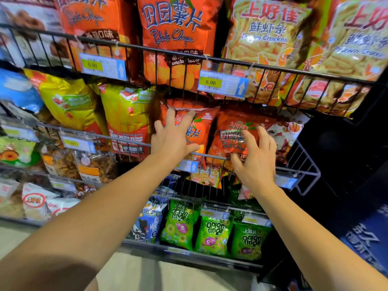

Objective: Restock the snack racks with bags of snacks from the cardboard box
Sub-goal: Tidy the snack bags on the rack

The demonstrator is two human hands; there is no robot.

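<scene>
step: you seat two orange chip bags (231, 133) in the middle rack (302, 171) | left hand (172, 137) flat, fingers spread; right hand (255, 158) curled on bag | next: push both behind the wire

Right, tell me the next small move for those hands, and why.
Probably press the right-hand small orange potato chip bag down behind the grey wire rack rail. The right hand grips its lower edge over the rail, while the left hand rests flat on the neighbouring orange bag.
</scene>
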